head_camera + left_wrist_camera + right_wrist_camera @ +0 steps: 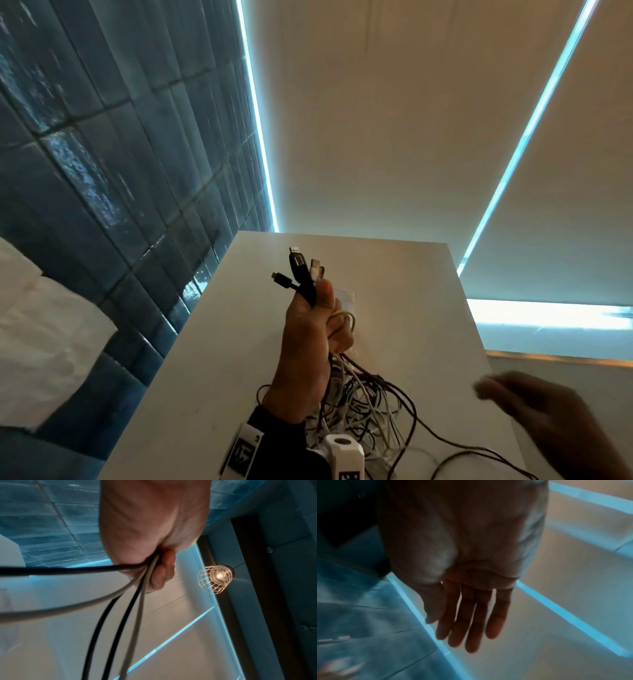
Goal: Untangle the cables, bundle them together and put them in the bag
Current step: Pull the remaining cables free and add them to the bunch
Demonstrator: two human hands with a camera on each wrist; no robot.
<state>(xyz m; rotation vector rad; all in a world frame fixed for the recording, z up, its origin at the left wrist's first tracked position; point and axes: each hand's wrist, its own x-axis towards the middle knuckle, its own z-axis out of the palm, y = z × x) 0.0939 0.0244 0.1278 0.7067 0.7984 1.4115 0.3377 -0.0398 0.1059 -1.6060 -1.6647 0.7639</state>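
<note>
My left hand (315,329) is raised above the white table (212,342) and grips a bunch of black and white cables (306,279) just below their plugs, which stick up out of the fist. The rest of the cables (363,407) hangs down in a loose tangle onto the table. In the left wrist view the curled fingers (161,573) close round black and grey cable strands (123,615). My right hand (534,404) hovers blurred at the lower right with straight fingers (471,622), holding nothing. A small clear plastic bag (344,296) lies on the table behind my left hand, mostly hidden.
A blue tiled wall (102,171) runs along the left of the table. A white crumpled cloth or paper (44,335) lies at far left. Beige blinds with bright light strips (411,120) stand beyond the table. A caged lamp (216,577) hangs overhead.
</note>
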